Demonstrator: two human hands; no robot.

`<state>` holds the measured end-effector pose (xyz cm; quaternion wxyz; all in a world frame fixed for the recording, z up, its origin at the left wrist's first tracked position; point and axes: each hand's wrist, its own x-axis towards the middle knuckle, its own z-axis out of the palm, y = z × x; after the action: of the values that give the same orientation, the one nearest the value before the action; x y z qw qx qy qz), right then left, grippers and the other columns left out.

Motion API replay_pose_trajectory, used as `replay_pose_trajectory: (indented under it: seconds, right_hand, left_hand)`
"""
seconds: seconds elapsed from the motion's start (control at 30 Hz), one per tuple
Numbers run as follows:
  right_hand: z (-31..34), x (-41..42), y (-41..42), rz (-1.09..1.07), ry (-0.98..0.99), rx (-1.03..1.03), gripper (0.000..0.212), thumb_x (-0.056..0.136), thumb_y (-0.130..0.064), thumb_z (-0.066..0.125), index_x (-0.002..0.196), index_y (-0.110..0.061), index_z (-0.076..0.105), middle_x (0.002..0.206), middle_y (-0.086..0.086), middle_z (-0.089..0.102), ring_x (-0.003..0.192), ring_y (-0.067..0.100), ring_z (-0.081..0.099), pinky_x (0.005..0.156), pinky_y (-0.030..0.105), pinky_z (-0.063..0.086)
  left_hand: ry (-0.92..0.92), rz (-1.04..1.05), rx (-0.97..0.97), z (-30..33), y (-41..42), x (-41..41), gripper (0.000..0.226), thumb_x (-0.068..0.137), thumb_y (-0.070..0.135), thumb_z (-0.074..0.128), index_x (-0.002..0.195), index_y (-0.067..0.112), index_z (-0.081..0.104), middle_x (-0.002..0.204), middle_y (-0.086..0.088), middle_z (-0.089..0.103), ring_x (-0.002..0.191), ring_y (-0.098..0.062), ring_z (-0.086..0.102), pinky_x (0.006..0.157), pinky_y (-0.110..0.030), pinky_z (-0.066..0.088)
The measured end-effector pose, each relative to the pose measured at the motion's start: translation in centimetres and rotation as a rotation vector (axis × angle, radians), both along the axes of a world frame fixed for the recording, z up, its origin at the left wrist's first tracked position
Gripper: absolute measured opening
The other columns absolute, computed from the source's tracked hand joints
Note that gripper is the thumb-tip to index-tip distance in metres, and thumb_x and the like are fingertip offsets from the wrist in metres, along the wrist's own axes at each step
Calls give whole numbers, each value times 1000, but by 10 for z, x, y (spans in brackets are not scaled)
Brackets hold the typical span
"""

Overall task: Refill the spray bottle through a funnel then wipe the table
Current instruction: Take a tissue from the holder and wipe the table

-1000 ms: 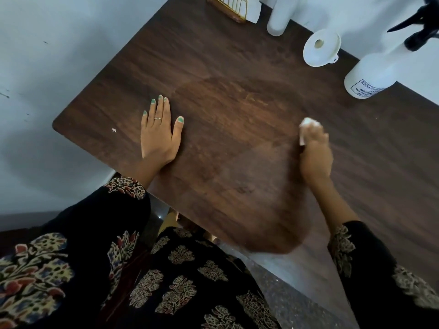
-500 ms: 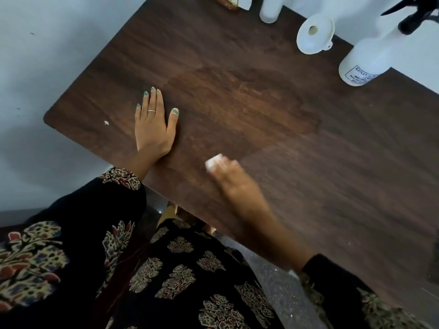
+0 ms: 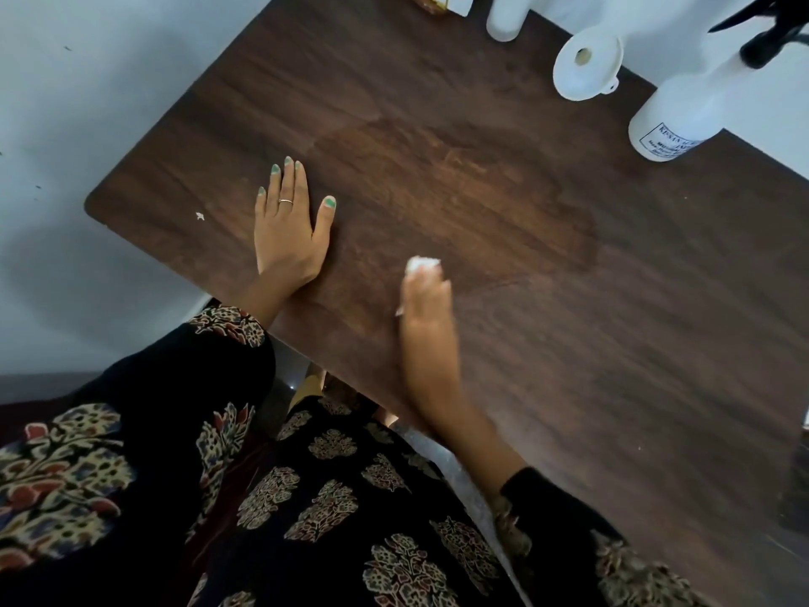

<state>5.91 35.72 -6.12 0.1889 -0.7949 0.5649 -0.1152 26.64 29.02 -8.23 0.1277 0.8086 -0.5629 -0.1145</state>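
1. Dark wood-grain laminate covers the table [image 3: 547,343], and a lighter damp patch [image 3: 459,190] spreads over its middle, reaching toward the far right.
2. Your right hand [image 3: 427,317] presses a small crumpled white wipe [image 3: 421,265] onto the near middle of the table. The motion blur hides the fingers, so I cannot tell whether they curl round the wipe or lie flat on it.
3. Change: a second ago that hand and wipe were out at the right edge of the damp patch. Half a second ago they had swept left to the near edge, and now they have shifted slightly right and farther in, so you are working back and forth.
4. Your left hand [image 3: 289,230] has stayed flat on the table, fingers straight and holding nothing, bracing you just left of the wipe.
5. Refilling looks finished: the white plastic spray bottle with the black trigger [image 3: 683,111] stands at the far right with its head on, and the white plastic funnel [image 3: 586,67] lies mouth-up just left of it, apart from the bottle.
6. A white cylindrical container [image 3: 505,19] stands at the far edge, left of the funnel.
7. A tiny white speck [image 3: 200,216] sits near the left corner, outside your strokes. By my judgement, it and the far part of the patch remain to be wiped.
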Motion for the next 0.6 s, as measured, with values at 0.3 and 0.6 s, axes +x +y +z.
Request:
replay_pose_trajectory:
  seconds: [0.3,0.6]
  right_hand:
    - [33,30,15,556,-208,479,45,87,13,40,130,4,50,145,23,39,138,37,32,115,41,27]
    - [80,-27,-74,-242,-1071,971,45,84,22,35,121,1,52,114,22,56,94,32,60,87,43,51]
  left_hand:
    - [102,74,20,6,-6,-5,61,101,43,19,150,7,12,160,-9,10,148,-23,3,119,-39,0]
    - [1183,186,32,70,4,-66,36,100,34,40,96,15,71,100,2,70,96,-13,66,95,-31,47]
